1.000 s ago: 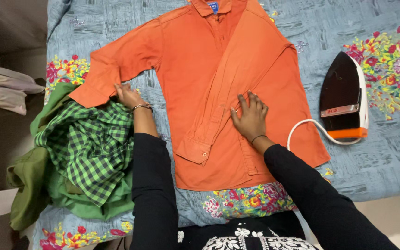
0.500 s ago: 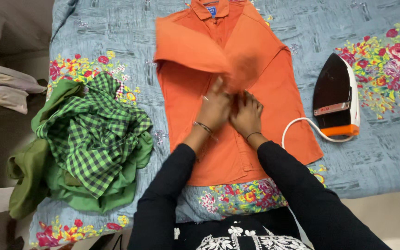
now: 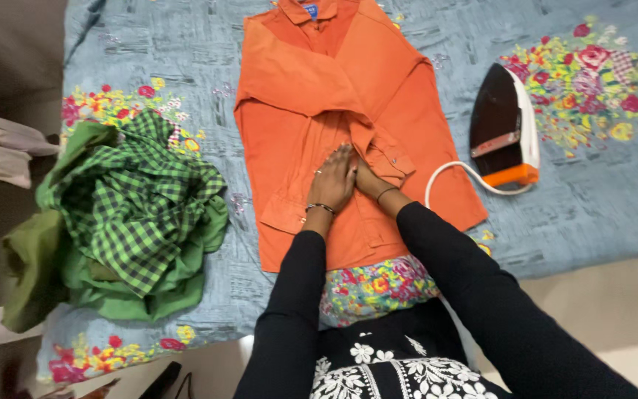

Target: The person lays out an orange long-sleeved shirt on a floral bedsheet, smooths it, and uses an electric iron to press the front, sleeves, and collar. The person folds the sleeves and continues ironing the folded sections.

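**Orange shirt pinned flat under both hands**

Orange shirt (image 3: 289, 148) spread across the middle of the bed, collar toward the far edge, hem toward the near edge. Both sleeves folded in across the front, crossing near the centre, one cuff (image 3: 396, 161) resting just right of the hands.

Risks, as judged from this layout: folded sleeves held only by hand pressure, so likely to spring open or slide if the palms lift unevenly. Creases liable to set crooked where the layers bunch under the hands. Iron (image 3: 503, 125) lying soleplate-up near the shirt's right side, its white cord (image 3: 452, 174) curling up to the fabric's edge; a careless sweep of the right arm could snag that cord and drag the iron. Impossible to tell whether the soleplate is hot.

Grip: left hand (image 3: 331, 181) laid flat, fingers straight and close together, palm pressing down on the crossed sleeves, clasping nothing; bracelet (image 3: 320, 208) at the wrist. Right hand (image 3: 367, 179) touching the shirt just beside it, fingers tucked under the left hand and the fold, so cannot tell whether spread or curled.

Green checked garment (image 3: 131, 199) heaped toward the left edge of the blue floral bedspread (image 3: 149, 44), apart from the shirt.
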